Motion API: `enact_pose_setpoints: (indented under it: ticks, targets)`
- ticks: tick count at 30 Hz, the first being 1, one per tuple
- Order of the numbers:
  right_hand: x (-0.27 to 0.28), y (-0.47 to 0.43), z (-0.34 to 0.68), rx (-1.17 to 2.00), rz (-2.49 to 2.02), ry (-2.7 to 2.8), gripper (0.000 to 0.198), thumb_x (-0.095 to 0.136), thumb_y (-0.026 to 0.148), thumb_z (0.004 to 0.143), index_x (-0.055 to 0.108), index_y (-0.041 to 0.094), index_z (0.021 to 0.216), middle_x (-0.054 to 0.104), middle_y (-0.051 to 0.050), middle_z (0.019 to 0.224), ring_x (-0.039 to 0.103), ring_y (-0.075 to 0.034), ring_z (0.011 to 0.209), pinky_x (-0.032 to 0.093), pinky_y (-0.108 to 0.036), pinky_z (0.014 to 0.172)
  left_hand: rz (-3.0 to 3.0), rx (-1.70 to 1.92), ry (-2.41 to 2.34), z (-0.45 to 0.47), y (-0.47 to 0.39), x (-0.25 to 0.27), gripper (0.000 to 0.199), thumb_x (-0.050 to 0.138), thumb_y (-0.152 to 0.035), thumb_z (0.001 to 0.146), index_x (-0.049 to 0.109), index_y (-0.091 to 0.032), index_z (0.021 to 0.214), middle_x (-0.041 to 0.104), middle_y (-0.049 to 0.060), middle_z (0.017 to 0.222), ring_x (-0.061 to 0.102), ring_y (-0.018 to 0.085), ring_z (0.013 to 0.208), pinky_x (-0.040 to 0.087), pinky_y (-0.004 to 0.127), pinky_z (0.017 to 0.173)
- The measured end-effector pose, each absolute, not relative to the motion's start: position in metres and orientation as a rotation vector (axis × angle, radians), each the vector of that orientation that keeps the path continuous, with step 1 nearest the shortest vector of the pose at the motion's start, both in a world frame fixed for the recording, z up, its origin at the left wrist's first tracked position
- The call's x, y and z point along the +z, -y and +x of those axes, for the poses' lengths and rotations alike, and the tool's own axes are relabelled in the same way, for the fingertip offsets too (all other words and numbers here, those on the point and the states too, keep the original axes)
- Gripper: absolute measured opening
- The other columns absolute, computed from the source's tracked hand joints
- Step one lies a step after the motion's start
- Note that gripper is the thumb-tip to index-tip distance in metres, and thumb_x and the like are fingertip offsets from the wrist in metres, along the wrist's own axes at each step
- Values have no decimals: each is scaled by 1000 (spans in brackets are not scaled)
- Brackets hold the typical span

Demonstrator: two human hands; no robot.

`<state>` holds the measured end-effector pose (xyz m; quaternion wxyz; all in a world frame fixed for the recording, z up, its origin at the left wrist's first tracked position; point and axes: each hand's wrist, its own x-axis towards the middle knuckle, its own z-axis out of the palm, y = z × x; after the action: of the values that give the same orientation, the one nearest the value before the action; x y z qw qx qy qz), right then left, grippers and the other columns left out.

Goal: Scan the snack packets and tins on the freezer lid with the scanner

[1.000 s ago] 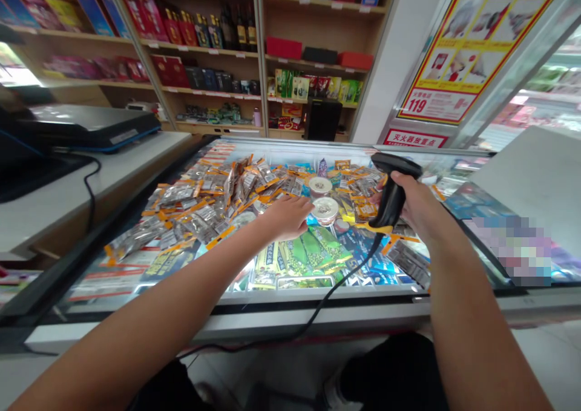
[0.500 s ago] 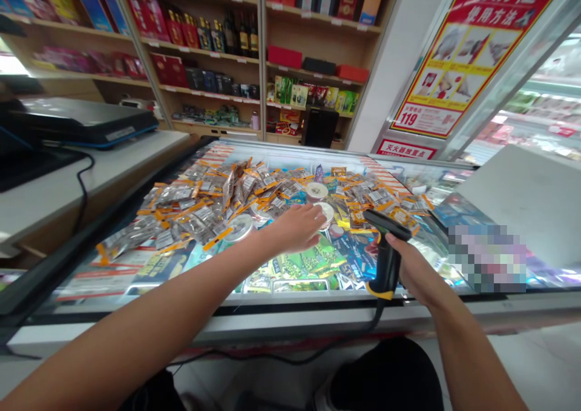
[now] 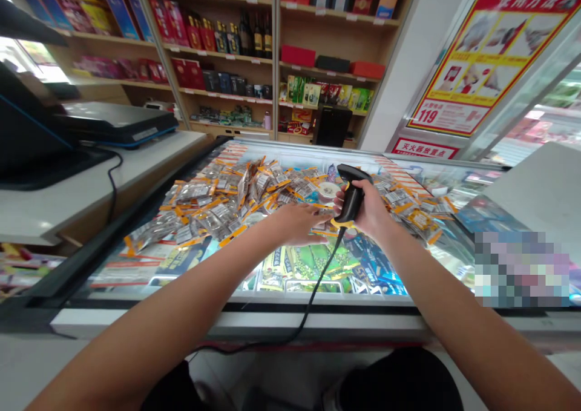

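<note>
My right hand (image 3: 368, 208) is wrapped around the grip of a black barcode scanner (image 3: 351, 199) with yellow trim, its head pointing up and to the left. From the grip's base a black cable (image 3: 313, 296) hangs down over the front edge of the glass-topped case. Just left of the scanner, my left hand (image 3: 302, 223) is palm down with fingers stretched out, low over the case top. A round white-lidded tub (image 3: 327, 190) shows behind the hands. Several small clear packets with orange edges (image 3: 218, 217) lie heaped around. Whatever is directly under my left hand is hidden.
Green snack bags (image 3: 313, 256) show through the glass at the front. A flat scale (image 3: 122, 120) stands on the white counter (image 3: 22, 214) at left. Shelves (image 3: 218, 54) of boxes and bottles line the back. A pale panel (image 3: 544, 187) and a blurred-out patch are at right.
My right hand has brought the scanner left and up, close beside my left hand. The left hand has stayed nearly in place over the case. The camera view has turned slightly left.
</note>
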<state>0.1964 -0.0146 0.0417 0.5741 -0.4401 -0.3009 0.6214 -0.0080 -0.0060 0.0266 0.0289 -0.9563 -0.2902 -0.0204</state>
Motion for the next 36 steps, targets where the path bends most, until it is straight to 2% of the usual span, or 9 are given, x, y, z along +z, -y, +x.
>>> enact_pose_setpoints:
  ticks: [4, 6, 10, 16, 19, 25, 28, 31, 36]
  targets:
    - [50, -3, 209, 1515, -1097, 756, 14, 56, 33, 91, 60, 20, 89, 59, 0, 66, 50, -12, 49, 45, -25, 43, -2720, -176, 1054, -9, -12, 7, 68, 40, -70, 95, 52, -25, 145, 53, 13, 146, 43, 36, 136, 36, 52, 108]
    - [49, 2, 215, 1536, -1164, 873, 17, 59, 36, 92, 60, 19, 88, 56, 1, 66, 46, -11, 46, 39, -23, 40, -2637, -244, 1116, -9, -20, -1, 64, 38, -63, 99, 50, -22, 146, 51, 15, 148, 40, 35, 139, 34, 52, 109]
    - [44, 19, 221, 1660, -1225, 1034, 28, 68, 47, 90, 63, 19, 94, 58, -1, 72, 48, -10, 49, 40, -23, 43, -2603, -273, 1176, -2, -22, -9, 56, 33, -49, 103, 42, -23, 152, 48, 14, 150, 38, 34, 141, 34, 50, 109]
    - [38, 23, 217, 1685, -1331, 1004, 36, 69, 55, 87, 57, 22, 82, 52, 0, 57, 42, -11, 44, 36, -25, 38, -2699, -154, 1213, 21, 11, -13, 86, 29, -71, 97, 27, -10, 157, 28, 20, 163, 36, 36, 144, 31, 50, 114]
    - [39, 22, 218, 1664, -1334, 1009, 36, 67, 57, 88, 59, 23, 81, 53, -1, 55, 42, -12, 42, 36, -25, 37, -2727, -191, 1165, 24, 22, -13, 88, 31, -75, 95, 33, -9, 154, 31, 21, 161, 37, 39, 143, 32, 51, 114]
    - [42, 22, 227, 1665, -1326, 1025, 31, 61, 50, 92, 63, 19, 91, 61, -4, 61, 53, -15, 46, 42, -26, 38, -2727, -309, 1053, 23, 28, -12, 69, 35, -67, 98, 45, -18, 146, 46, 18, 149, 44, 36, 137, 36, 49, 109]
    - [44, 24, 228, 1705, -1326, 1034, 31, 62, 49, 91, 64, 18, 90, 64, -6, 63, 59, -18, 50, 49, -29, 43, -2726, -278, 1052, 25, 31, -13, 76, 30, -69, 99, 39, -15, 151, 44, 21, 151, 41, 38, 140, 32, 49, 112]
    - [45, 26, 226, 1741, -1337, 1052, 38, 63, 55, 90, 64, 18, 83, 64, -7, 61, 59, -18, 49, 51, -29, 44, -2723, -255, 1058, 27, 33, -16, 85, 30, -73, 96, 30, -13, 157, 38, 25, 155, 36, 41, 143, 29, 52, 113]
    - [40, 24, 226, 1769, -1397, 1036, 44, 62, 60, 90, 65, 17, 80, 66, -10, 60, 61, -19, 47, 53, -29, 43, -2741, -243, 1050, 28, 34, -17, 80, 34, -69, 98, 26, -17, 159, 30, 23, 161, 34, 42, 145, 29, 52, 114]
